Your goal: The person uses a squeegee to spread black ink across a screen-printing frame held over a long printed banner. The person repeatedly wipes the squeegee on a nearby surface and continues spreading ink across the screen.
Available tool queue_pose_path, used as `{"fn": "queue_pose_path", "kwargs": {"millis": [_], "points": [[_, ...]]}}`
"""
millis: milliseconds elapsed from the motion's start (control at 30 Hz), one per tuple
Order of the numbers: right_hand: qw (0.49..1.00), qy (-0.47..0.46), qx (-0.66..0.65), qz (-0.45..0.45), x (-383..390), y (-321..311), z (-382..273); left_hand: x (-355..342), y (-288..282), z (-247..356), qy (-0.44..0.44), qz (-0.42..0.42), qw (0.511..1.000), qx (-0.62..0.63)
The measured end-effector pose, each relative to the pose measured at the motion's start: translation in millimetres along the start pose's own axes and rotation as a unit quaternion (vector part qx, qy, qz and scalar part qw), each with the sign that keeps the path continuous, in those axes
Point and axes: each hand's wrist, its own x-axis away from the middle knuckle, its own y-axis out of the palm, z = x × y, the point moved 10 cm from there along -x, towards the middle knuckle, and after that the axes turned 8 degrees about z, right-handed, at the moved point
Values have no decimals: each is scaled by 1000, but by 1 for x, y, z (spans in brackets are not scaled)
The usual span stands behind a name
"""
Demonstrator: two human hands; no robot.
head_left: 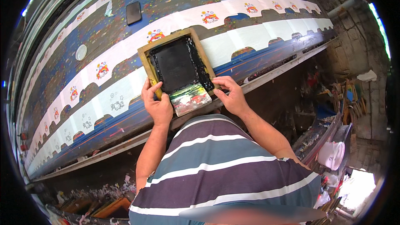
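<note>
A wooden screen-printing frame with black ink spread over its mesh lies tilted on the long table. My left hand grips its near left corner, thumb and fingers closed on the wood. At the near right corner my right hand pinches the frame between thumb and fingers. A paint-smeared flat board covers the frame's near end between my hands; how it is fixed is hidden. Beneath and beside the frame runs a row of white fabric pieces. Those to the left bear black outline prints; those to the right look unprinted.
Behind lies another fabric row with coloured rainbow prints. A black phone and a round white lid rest on the paint-spotted table. The table's near rail passes before me. A white bucket stands at lower right.
</note>
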Motion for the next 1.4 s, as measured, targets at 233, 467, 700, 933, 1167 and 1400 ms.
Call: {"fn": "queue_pose_path", "kwargs": {"millis": [233,467,700,933,1167,1400], "points": [[998,-37,41,36,-27,-106,30,35,111,35,48,-4,999,-12],[976,-168,139,-21,-42,-143,16,50,156,30,-1,11,1000,5],[909,-330,188,-172,-30,-90,-33,51,162,19,-46,5,999,0],[844,-370,277,-271,-41,-53,-40,53,165,20,-46,-8,998,-52],[851,-265,237,-387,-131,-42,-33,48,160,10,-73,-12,997,-11],[867,-284,273,-306,-215,-11,-32,42,159,5,-109,-34,993,-2]]}}
